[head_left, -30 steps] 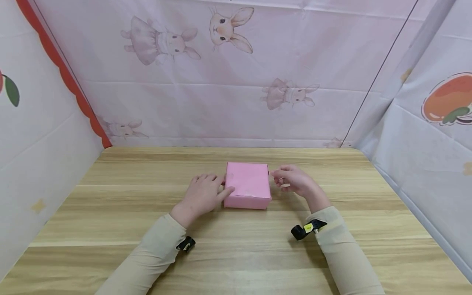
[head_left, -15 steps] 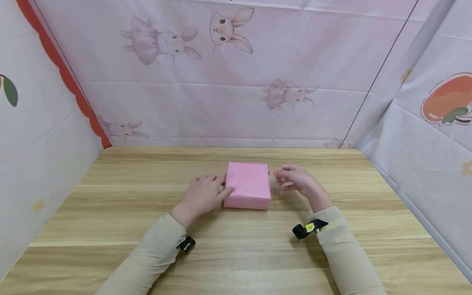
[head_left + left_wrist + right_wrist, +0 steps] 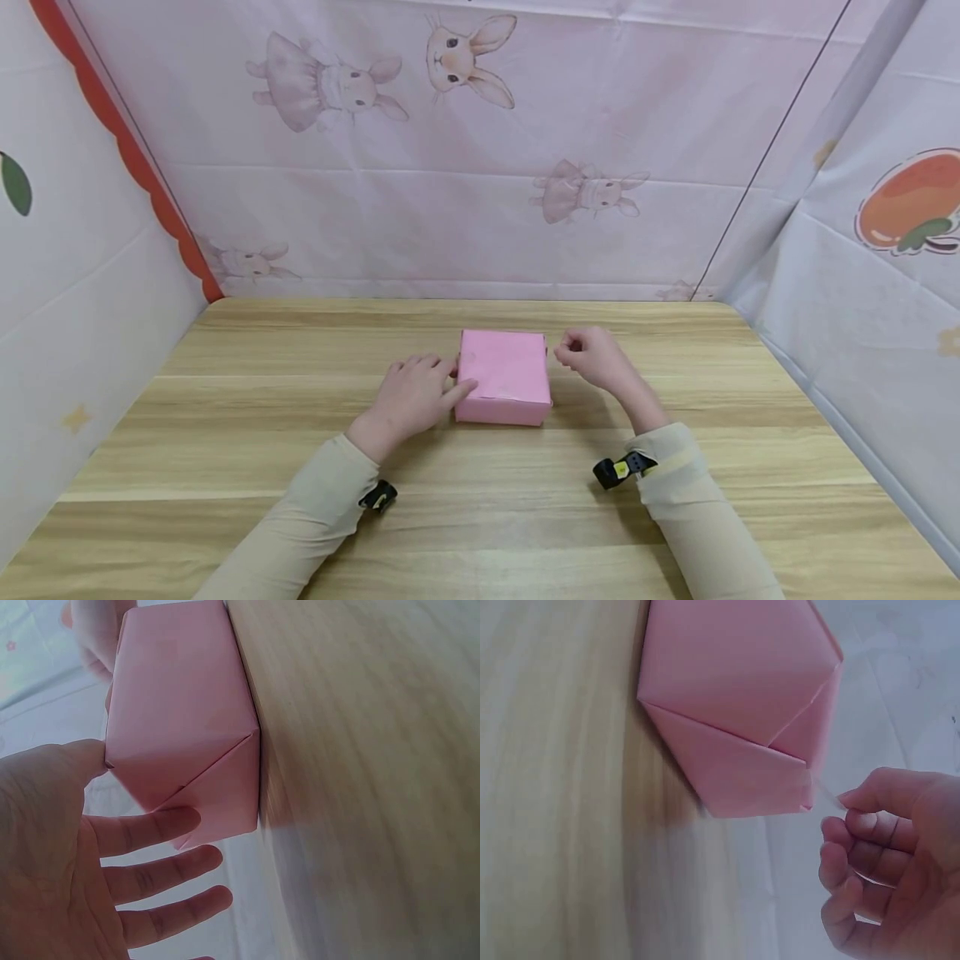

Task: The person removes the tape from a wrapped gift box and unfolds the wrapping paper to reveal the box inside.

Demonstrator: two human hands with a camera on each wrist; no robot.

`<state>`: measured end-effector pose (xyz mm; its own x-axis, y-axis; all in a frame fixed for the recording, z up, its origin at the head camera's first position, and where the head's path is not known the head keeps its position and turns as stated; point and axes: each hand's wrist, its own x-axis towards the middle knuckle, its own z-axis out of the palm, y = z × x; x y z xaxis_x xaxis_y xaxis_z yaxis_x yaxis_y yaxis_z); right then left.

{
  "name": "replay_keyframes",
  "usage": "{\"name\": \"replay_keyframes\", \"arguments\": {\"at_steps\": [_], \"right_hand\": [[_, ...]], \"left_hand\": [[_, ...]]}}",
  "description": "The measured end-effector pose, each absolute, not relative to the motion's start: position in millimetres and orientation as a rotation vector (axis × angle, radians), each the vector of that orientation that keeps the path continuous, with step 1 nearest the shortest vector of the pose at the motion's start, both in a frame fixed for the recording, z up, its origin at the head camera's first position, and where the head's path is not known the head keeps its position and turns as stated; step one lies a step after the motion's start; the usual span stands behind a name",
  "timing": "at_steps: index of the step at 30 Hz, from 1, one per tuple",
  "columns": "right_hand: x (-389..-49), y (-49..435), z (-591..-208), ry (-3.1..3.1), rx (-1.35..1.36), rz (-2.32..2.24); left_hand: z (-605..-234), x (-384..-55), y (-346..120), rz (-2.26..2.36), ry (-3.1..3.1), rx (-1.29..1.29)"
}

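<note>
A pink paper-wrapped box (image 3: 504, 367) sits on the wooden table between both hands. My left hand (image 3: 412, 400) steadies its left side: in the left wrist view the thumb touches an upper edge and the straight index finger (image 3: 176, 821) lies against the folded end. The other fingers extend past the box. Just off the right side is my right hand (image 3: 600, 362). Its thumb and index finger pinch what looks like a thin clear strip of tape (image 3: 827, 793), which runs to the folded paper flap (image 3: 757, 780) at that end. The remaining fingers are curled.
The wooden table (image 3: 480, 517) reaches back to a pale cloth backdrop (image 3: 465, 225) printed with rabbits. White cloth walls with fruit prints, such as the orange fruit (image 3: 907, 204), stand at both sides. Each wrist wears a black camera (image 3: 615, 472).
My right hand has turned at the wrist and its fingers have drawn closer together, at the box's right side. My left hand and the box stay where they were.
</note>
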<state>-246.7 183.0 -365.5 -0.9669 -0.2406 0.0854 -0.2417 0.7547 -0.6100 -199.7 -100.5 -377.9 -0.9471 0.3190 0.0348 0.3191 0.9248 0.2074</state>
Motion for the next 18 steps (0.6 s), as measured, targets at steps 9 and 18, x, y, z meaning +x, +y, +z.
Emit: {"name": "replay_keyframes", "arguments": {"at_steps": [9, 18], "right_hand": [[-241.3, 180.2, -359.0, -2.935, 0.429, 0.829], [-243.5, 191.1, -360.0, -2.942, 0.33, 0.643]], "left_hand": [[-378.3, -198.5, -101.3, -0.343, -3.083, -0.512], [-378.0, -197.9, -101.1, -0.345, -3.059, -0.514]]}}
